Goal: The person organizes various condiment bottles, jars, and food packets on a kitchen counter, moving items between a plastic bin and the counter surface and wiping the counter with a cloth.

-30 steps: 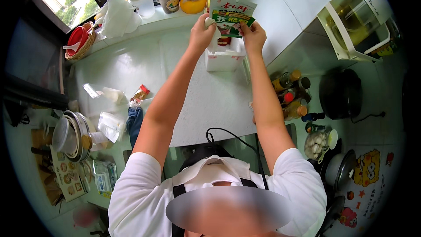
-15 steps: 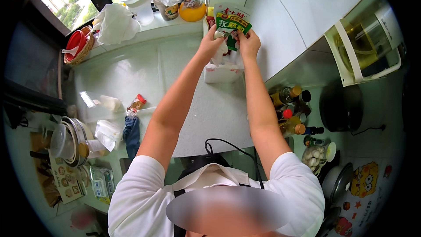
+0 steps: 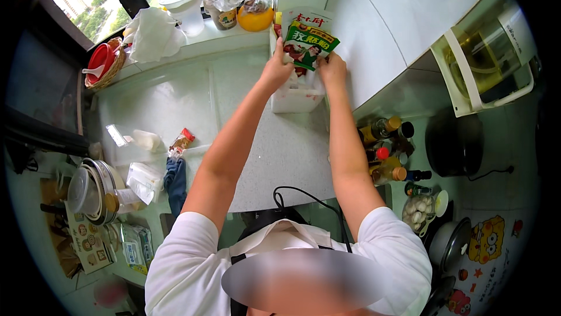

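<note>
The green packet (image 3: pixel 311 47) leans over the white box (image 3: pixel 295 104) at the table's (image 3: pixel 280 161) far end, between both hands, top edge sloping down rightward, long axis unclear. It lies up and left of the right hand (image 3: pixel 333 71), which pinches its lower right corner; the left hand (image 3: pixel 277 70) sits beside its left edge, grip hidden.

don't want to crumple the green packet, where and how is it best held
Likely pinch the green packet by opposite side edges, left hand coming from the left, right hand from the right: it looks flat and thin, its broad printed face toward the camera.
</note>
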`<state>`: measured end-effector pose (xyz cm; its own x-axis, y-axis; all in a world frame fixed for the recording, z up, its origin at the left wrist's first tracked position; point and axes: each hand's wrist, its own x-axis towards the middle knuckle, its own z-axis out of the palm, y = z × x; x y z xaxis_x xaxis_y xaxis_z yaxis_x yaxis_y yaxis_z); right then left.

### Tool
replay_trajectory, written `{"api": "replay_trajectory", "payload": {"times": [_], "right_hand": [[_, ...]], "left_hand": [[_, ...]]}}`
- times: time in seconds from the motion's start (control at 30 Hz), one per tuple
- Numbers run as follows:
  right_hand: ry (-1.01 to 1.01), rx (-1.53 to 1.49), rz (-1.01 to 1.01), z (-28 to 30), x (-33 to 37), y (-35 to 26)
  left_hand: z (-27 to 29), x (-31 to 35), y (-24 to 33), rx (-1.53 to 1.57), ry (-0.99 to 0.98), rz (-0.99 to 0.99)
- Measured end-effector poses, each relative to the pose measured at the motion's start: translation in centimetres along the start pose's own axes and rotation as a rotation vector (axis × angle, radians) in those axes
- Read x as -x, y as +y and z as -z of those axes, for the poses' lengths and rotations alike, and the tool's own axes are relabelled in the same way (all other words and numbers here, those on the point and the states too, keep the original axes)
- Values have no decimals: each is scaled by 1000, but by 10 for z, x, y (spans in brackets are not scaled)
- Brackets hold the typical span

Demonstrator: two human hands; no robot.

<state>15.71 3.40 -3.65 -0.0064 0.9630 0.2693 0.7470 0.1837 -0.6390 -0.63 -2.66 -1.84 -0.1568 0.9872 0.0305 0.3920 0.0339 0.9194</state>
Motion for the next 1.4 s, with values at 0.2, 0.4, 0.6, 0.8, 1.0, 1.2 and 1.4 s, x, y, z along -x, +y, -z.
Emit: {"api": "replay_trajectory", "payload": {"times": [0.2,0.4,0.6,0.8,1.0,1.2,1.4], "right_hand": [[32,101,-31,-2,4,-17],[-14,-130,-64,-3,0,-3],[45,68,-34,-10,0,-9],[64,127,-7,-11,-1,-5],[152,82,40,-14,4,-4],[203,9,32,-13,11,-9],[209,183,128,-15,12,-11]], "left_hand": [[-8,-11,-7,219,-66,38],[-11,-8,-15,514,-74,55],[-24,-16,-38,36,75,-43],[-22,-15,-32,76,188,-5],[-10,-31,-38,217,80,2],[-11,-25,-23,482,248,97],[-18,-19,-22,434,4,57]]}}
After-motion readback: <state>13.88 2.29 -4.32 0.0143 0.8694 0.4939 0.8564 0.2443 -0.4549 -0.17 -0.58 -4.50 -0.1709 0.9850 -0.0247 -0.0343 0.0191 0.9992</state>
